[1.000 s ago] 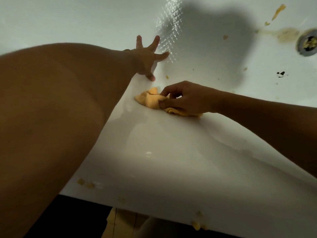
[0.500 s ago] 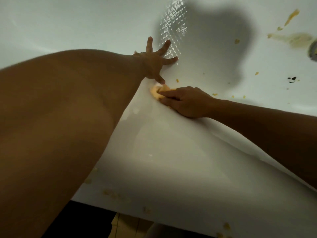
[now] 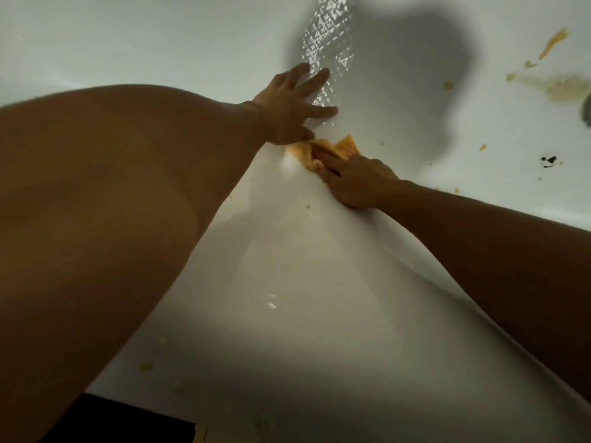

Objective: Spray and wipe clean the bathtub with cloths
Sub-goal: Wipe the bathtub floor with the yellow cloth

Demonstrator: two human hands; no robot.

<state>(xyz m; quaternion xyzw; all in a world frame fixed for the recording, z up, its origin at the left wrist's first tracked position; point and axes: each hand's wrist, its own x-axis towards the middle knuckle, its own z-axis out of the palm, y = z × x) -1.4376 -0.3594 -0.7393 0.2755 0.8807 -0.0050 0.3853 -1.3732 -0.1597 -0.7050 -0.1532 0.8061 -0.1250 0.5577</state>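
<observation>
Now the right hand [image 3: 355, 183] presses straight fingers onto the orange cloth [image 3: 332, 148] mid-frame; the left hand [image 3: 287, 113] is spread flat on the bathtub [image 3: 287, 282].

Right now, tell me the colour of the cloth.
Plain orange-yellow. The cloth shows best in the head view, pressed under the right hand.

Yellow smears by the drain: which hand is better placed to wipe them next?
Right, probably. The right hand presses the orange cloth and lies on the same side as the yellow smears. The left hand is spread flat on the tub wall, holding nothing, farther away.
</observation>
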